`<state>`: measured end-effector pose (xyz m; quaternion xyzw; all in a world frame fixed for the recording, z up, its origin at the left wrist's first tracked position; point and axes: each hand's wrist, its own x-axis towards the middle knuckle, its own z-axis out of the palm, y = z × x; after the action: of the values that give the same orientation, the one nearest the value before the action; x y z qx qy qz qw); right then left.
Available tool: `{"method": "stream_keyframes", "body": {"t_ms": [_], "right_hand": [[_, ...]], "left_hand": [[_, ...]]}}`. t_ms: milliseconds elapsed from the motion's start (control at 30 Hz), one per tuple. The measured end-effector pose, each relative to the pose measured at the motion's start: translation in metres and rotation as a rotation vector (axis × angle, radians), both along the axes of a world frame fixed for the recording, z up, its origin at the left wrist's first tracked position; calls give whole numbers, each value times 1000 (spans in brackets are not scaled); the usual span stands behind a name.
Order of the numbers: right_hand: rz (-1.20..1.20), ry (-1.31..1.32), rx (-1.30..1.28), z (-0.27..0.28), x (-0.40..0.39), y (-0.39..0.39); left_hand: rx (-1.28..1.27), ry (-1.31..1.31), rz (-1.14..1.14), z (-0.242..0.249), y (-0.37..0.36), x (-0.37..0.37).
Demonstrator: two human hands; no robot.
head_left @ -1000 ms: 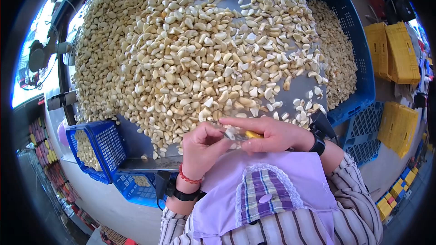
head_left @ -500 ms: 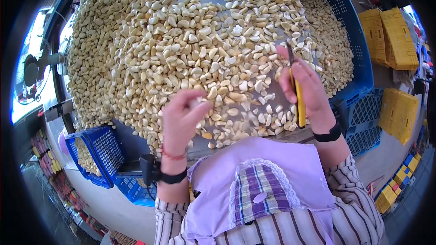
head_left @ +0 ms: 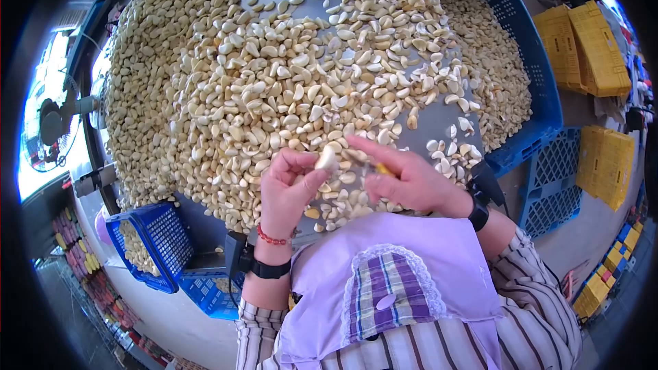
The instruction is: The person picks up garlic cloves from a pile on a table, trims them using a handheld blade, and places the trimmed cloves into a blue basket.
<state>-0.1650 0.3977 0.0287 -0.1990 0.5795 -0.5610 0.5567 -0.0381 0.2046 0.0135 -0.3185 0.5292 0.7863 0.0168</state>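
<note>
My left hand (head_left: 291,188) pinches a pale peeled garlic clove (head_left: 327,157) between thumb and fingertips, just above the pile. Closed around a small knife with a yellow handle (head_left: 383,169), my right hand (head_left: 419,183) is close on the clove's right side. The knife's blade points left toward the clove and is blurred; most of the handle is hidden in my fingers. Beneath and beyond both hands, many loose garlic cloves (head_left: 274,89) are spread over a grey metal tabletop (head_left: 428,130).
A large blue crate (head_left: 538,89) full of cloves stands to the right, with yellow crates (head_left: 596,48) beyond it. At the lower left is a smaller blue basket (head_left: 161,240) holding cloves. A fan (head_left: 58,120) stands at far left.
My right hand has swung left with the knife, from the table's right side to the clove. The blade has turned from pointing away to pointing left. My left hand has shifted slightly right.
</note>
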Motion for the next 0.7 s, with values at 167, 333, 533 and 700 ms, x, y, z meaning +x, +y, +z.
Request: {"method": "stream_keyframes", "body": {"t_ms": [167, 333, 533, 700], "right_hand": [[72, -131, -25, 5, 0, -6], [-45, -109, -117, -7, -1, -4], [-563, -170, -96, -16, -38, 34], [-647, -184, -75, -16, -44, 47]], "left_hand": [[-149, 146, -111, 4, 14, 3], [606, 491, 2, 6, 8, -9], [-707, 252, -278, -4, -2, -17], [-1618, 315, -749, -55, 35, -52]]}}
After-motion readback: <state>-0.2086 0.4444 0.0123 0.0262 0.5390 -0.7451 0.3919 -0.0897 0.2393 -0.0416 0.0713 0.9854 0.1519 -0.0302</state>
